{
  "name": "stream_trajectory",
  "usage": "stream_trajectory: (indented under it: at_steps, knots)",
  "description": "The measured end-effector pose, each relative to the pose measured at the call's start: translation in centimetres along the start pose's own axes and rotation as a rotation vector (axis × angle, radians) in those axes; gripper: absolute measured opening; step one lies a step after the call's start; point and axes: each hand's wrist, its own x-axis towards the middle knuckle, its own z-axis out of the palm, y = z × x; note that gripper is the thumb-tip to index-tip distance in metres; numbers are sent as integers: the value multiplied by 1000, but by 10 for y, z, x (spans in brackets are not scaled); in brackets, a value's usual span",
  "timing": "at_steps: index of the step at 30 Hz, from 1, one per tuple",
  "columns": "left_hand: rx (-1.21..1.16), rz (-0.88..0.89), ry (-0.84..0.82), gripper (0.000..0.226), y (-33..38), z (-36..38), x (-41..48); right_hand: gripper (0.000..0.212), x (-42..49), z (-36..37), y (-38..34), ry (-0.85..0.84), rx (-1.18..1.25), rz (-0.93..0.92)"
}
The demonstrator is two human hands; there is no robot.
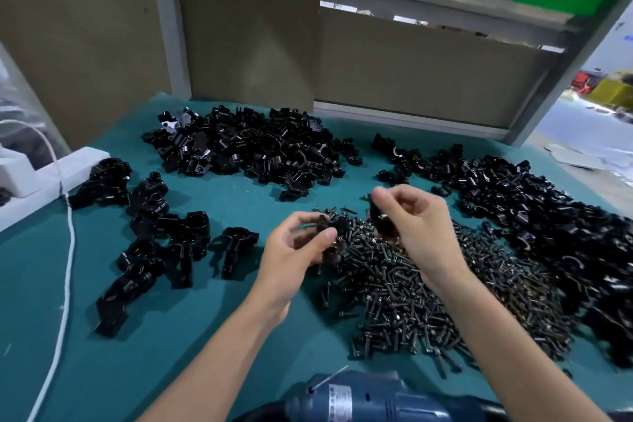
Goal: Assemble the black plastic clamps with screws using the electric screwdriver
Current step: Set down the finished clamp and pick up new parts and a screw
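Observation:
My left hand (pixel 301 245) pinches a black clamp piece (pixel 337 226) between thumb and fingers, above the near edge of the screw pile (pixel 428 288). My right hand (pixel 416 219) grips another black clamp half (pixel 378 216) a little to the right and higher. The two pieces are close but apart. A blue electric screwdriver (pixel 376 399) lies at the bottom edge between my forearms, with no hand on it. Whether a screw sits in either piece is hidden by my fingers.
Large heaps of loose clamp parts lie at the back (pixel 246 147) and along the right (pixel 534 212). Several joined clamps (pixel 154 229) sit at the left on the green mat (pixel 144 353). A white cable (pixel 66 277) runs down the left; a white block (pixel 58 171) stands beside it.

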Motion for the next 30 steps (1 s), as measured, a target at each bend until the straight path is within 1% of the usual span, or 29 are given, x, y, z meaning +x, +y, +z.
stream_trajectory:
  at_steps: [2, 4, 6, 8, 12, 15, 17, 19, 21, 23, 26, 30]
  knots:
    - [-20, -7, -47, 28, 0, -1, -3, 30, -7, 9, 2, 97, -290, -216]
    - [-38, -1, -78, 23, 0, -2, -6, 18, -14, 22, 3, 123, -463, -378]
    - [-55, 15, -76, 29, 1, -3, -10, 13, -20, 33, 6, 118, -532, -474]
    - [-70, 33, -53, 33, 2, -6, -12, 16, -24, 41, 10, 77, -535, -522]
    - [-161, 17, -4, 33, 5, -14, -10, 25, -29, 42, 12, -60, -420, -497]
    - [-224, -7, -8, 38, 5, -14, -9, 28, -29, 38, 12, -95, -369, -462]
    - [-274, -29, -6, 43, 4, -13, -9, 28, -28, 37, 11, -116, -283, -399]
    - [-315, -45, 2, 44, 5, -14, -9, 27, -29, 38, 10, -108, -219, -338]
    - [-321, -52, 5, 44, 5, -14, -9, 31, -29, 38, 11, -113, -197, -300]
    - [-304, -64, 17, 46, 5, -13, -10, 35, -30, 38, 12, -129, -250, -278]
    - [-287, -84, 30, 44, 3, -12, -10, 31, -30, 37, 14, -118, -338, -249]
    - [-298, -90, -11, 44, 3, -12, -9, 28, -27, 35, 13, -60, -221, -246]
